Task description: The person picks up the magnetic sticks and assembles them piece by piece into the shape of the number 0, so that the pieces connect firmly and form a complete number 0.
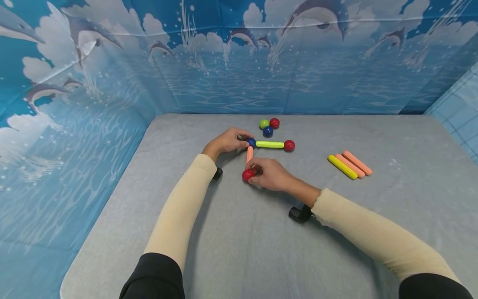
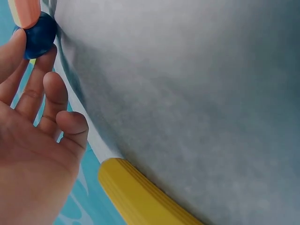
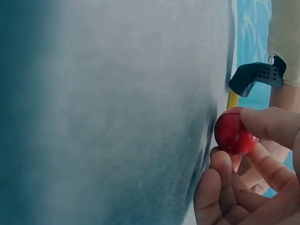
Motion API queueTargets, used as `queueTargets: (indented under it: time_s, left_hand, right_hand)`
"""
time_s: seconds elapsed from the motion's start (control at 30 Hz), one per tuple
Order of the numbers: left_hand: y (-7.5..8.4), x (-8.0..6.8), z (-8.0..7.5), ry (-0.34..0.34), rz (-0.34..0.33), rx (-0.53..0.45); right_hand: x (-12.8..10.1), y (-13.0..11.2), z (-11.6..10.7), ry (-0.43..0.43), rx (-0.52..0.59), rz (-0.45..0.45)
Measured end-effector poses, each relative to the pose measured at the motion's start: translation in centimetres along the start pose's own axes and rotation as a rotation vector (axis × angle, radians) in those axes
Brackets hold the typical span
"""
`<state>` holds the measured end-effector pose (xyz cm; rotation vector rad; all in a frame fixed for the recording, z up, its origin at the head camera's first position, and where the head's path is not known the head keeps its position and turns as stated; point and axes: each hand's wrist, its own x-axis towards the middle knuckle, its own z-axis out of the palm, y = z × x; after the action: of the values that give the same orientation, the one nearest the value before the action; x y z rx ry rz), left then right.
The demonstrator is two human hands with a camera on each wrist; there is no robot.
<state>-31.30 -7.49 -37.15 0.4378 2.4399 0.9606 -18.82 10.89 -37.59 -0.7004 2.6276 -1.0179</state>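
My left hand (image 1: 228,141) steadies the blue ball (image 1: 251,143) with its fingertips while my right hand (image 1: 270,174) pinches the red ball (image 1: 247,175) onto the orange rod (image 1: 249,154).

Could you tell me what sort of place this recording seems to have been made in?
Probably a staged tabletop recording booth, not a lived-in room: a grey-covered table is walled on three sides by a dolphin-print backdrop, and the only props are magnetic toy sticks and balls.
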Motion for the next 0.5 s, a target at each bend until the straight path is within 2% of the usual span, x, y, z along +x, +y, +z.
queueTargets:
  time_s: [0.5]
  left_hand:
    - [-0.23,0.46,0.18,0.024,0.023,0.009]
  right_hand:
    - [0.52,0.30,-0.09,-0.026,-0.018,-0.001]
